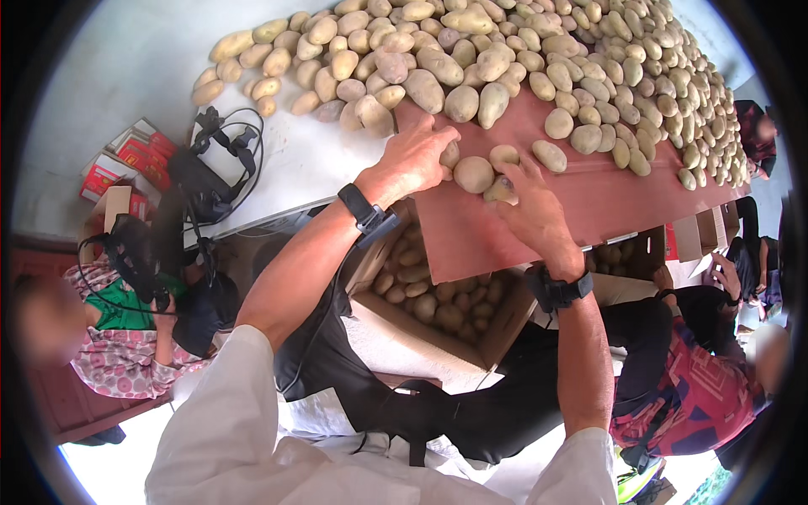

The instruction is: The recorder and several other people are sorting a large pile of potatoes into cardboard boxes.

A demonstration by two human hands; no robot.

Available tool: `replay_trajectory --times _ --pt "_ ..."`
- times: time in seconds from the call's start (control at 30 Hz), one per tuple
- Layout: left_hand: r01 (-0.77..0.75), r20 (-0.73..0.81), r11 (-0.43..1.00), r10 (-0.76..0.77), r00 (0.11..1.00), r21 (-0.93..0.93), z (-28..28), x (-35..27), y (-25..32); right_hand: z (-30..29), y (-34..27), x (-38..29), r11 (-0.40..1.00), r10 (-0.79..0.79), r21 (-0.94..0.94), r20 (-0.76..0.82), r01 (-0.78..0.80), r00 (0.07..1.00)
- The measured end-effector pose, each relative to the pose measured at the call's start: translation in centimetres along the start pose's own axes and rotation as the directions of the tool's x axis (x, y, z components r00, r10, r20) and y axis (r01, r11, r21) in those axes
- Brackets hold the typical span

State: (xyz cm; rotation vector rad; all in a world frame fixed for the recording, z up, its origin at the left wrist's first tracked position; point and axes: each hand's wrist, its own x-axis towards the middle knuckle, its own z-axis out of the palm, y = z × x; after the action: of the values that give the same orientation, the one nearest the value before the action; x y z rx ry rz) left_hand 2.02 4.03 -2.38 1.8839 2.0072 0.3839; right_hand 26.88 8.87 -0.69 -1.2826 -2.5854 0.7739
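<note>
My left hand (413, 154) is at the edge of the potato pile, thumb and fingers around a small potato (450, 155). To its right, my right hand (533, 205) grips a potato with a dark patch (500, 190), partly hidden by the fingers. A round potato (473, 175) lies between my hands on the reddish-brown board (454, 233). Just beyond my right fingertips sits another potato (504, 154), and an oval one (549, 156) rests farther right. The large potato pile (467, 57) spreads across the far side of the table.
Below the board's edge stands a cardboard box (416, 328) holding many potatoes; another box (656, 249) is at right. A black strapped device with cables (208, 183) lies on the white tabletop (284, 164). Red boxes (142, 158) are at left. People sit on both sides.
</note>
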Motion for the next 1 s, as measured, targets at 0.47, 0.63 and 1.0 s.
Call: replay_trajectory --times 0.47,0.63,1.0 --pt "0.020 0.224 0.999 -0.027 0.974 0.031 -1.4 -1.4 1.4 -2.7 -1.3 -1.5 0.933 0.349 -0.129 0.108 -0.335 0.931" --pt "-0.007 0.298 1.000 0.011 0.954 -0.014 -1.5 -2.0 1.5 -2.6 -0.3 -1.8 0.943 0.301 -0.167 0.055 -0.289 0.952" --pt "-0.034 0.357 0.999 0.036 0.934 -0.012 -0.4 -4.2 3.6 -2.0 0.3 -2.7 0.971 0.201 -0.160 0.163 -0.175 0.966"
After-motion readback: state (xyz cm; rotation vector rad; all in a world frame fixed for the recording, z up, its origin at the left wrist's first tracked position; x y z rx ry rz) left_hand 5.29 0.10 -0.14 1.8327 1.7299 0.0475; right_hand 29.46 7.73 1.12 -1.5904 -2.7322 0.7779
